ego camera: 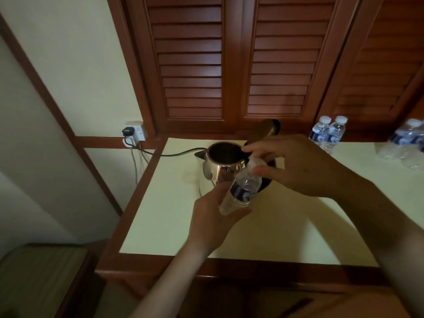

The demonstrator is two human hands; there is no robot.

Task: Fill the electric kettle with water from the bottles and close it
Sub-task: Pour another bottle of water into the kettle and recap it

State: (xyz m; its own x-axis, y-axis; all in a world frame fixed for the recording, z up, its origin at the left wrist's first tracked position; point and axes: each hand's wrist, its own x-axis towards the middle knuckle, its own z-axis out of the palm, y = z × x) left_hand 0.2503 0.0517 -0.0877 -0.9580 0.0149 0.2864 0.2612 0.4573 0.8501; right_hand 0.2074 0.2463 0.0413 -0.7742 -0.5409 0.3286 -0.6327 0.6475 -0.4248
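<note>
A steel electric kettle (219, 165) stands on the cream counter (174, 214) with its lid (267, 129) swung up and open behind it. Its dark inside shows. In front of the kettle I hold a small clear water bottle (241, 191) with a blue label, tilted with its top toward the kettle's right rim. My left hand (213, 216) grips the bottle's lower half. My right hand (291, 164) has thumb and fingers closed around the bottle's white cap (255, 162). The kettle's handle is hidden behind my right hand.
Two full water bottles (328, 134) stand at the back right, and more wrapped bottles (406, 143) lie at the far right edge. The kettle's black cord (174, 153) runs left to a wall socket (135, 131). Wooden louvred doors (229, 65) rise behind the counter.
</note>
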